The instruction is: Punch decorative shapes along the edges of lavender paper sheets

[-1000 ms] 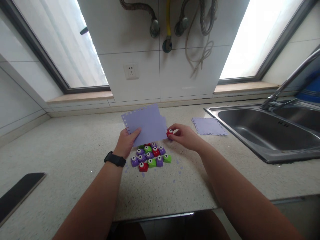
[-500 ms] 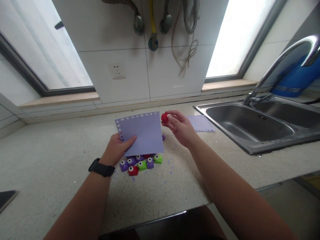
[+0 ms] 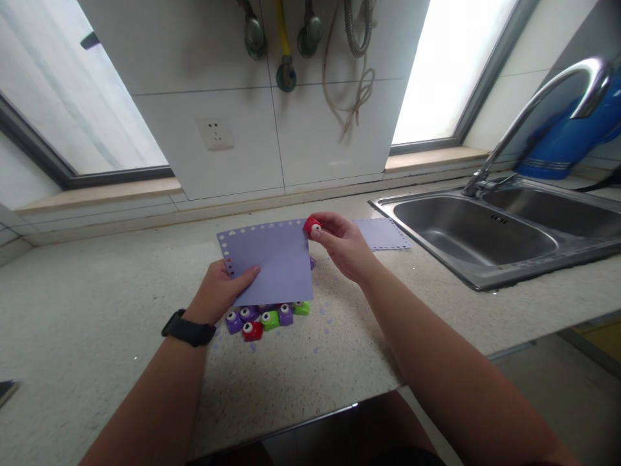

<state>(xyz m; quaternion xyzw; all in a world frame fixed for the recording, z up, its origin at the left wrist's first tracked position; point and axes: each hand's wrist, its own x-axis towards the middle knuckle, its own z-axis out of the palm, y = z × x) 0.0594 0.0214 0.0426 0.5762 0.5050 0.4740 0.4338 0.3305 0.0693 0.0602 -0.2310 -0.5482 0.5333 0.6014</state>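
My left hand (image 3: pixel 220 288) grips a purple sheet of paper (image 3: pixel 272 265) by its left side, thumb on top. Small shaped holes run along the sheet's top edge and down its left edge. In the fingers of my right hand (image 3: pixel 344 243) is a red craft punch (image 3: pixel 311 227) with a white button, at the sheet's top right corner. Whether the paper sits in its slot I cannot tell. Beneath the sheet, partly hidden by it, several punches lie on the counter, among them a red punch (image 3: pixel 252 331), a green punch (image 3: pixel 270 320) and a purple punch (image 3: pixel 286 314).
Another purple sheet with punched edges (image 3: pixel 383 234) lies behind my right hand, beside the steel sink (image 3: pixel 473 275). Purple paper bits are scattered on the speckled counter (image 3: pixel 310 382). A tap (image 3: pixel 528 110) and a blue container (image 3: pixel 553 152) stand at the right. A dark flat object (image 3: pixel 7 391) lies far left.
My right hand has brought the red punch to the sheet's top right corner and turned it so its white button shows. The whole view has shifted slightly.
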